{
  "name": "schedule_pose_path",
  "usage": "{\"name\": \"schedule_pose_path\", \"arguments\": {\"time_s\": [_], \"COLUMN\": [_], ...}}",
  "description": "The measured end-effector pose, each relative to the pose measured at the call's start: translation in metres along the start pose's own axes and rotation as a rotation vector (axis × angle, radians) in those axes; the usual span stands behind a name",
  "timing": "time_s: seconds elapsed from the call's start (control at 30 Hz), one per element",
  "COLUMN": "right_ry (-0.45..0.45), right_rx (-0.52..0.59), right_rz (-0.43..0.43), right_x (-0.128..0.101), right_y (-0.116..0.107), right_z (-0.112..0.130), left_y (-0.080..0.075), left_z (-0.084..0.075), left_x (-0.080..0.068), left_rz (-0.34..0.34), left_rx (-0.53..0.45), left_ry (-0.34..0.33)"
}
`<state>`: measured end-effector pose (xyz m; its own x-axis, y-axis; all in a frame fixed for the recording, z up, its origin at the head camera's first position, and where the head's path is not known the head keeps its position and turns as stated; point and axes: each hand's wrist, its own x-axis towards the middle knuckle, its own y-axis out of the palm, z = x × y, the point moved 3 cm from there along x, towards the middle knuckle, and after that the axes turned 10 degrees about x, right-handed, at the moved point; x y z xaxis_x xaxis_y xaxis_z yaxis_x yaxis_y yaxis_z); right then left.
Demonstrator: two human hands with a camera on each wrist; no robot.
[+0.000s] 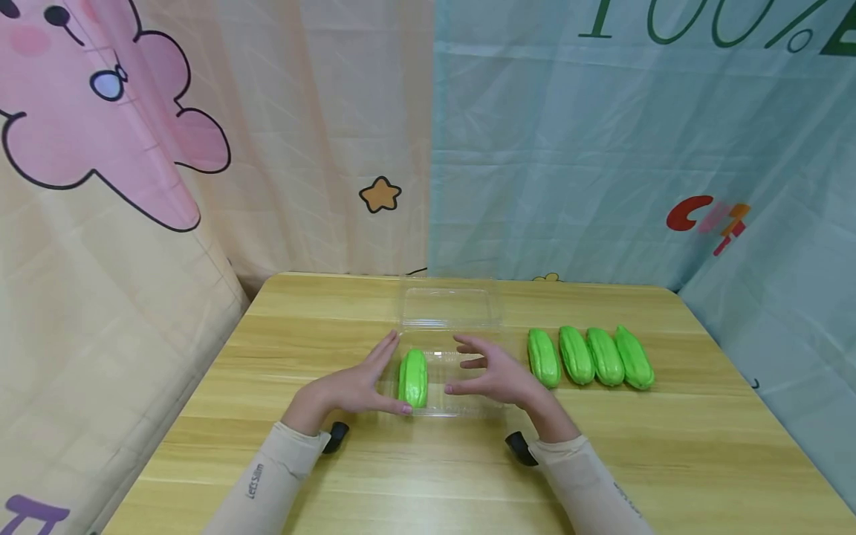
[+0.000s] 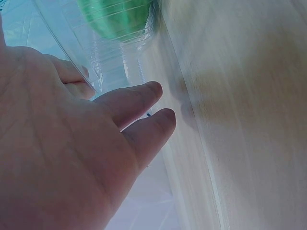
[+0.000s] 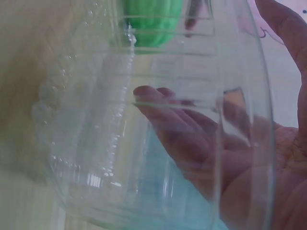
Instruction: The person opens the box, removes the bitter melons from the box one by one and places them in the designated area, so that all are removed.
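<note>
A clear plastic clamshell box [image 1: 461, 405] stands on the table, its lid [image 1: 449, 305] folded back toward the far edge. One bright green ridged gourd [image 1: 414, 379] lies lengthwise inside, along the left side. My left hand [image 1: 357, 386] is at the box's left side, fingers extended and thumb near the gourd's front end. Over the right part of the box, my right hand [image 1: 498, 375] has its fingers spread with nothing between them. In the right wrist view, the fingers [image 3: 187, 129] show through the clear wall. The left wrist view has the gourd [image 2: 115, 19] behind the plastic.
To the right of the box, several more green gourds [image 1: 605, 357] lie side by side in a row. The wooden table [image 1: 321, 312] ends at printed curtains [image 1: 535, 148] behind and at both sides. A black wrist strap piece [image 1: 520, 449] hangs by the right sleeve.
</note>
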<state>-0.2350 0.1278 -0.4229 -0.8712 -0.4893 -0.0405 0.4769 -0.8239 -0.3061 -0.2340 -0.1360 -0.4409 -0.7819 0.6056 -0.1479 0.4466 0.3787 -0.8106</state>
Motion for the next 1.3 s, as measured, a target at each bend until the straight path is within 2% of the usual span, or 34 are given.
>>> {"name": "schedule_pose_path", "arguments": {"time_s": [0.6,1.3], "right_ry": [-0.032,-0.039], "right_rx": [0.011,-0.043], "right_rz": [0.021,0.083], "right_x": [0.005,0.013], "right_y": [0.016,0.036], "right_z": [-0.003,-0.009], "left_y": [0.000,0.001], "left_z": [0.000,0.001], "left_x": [0.000,0.001], "left_rz": [0.005,-0.001], "left_rx": [0.000,-0.009], "left_ry": [-0.004,0.008]}}
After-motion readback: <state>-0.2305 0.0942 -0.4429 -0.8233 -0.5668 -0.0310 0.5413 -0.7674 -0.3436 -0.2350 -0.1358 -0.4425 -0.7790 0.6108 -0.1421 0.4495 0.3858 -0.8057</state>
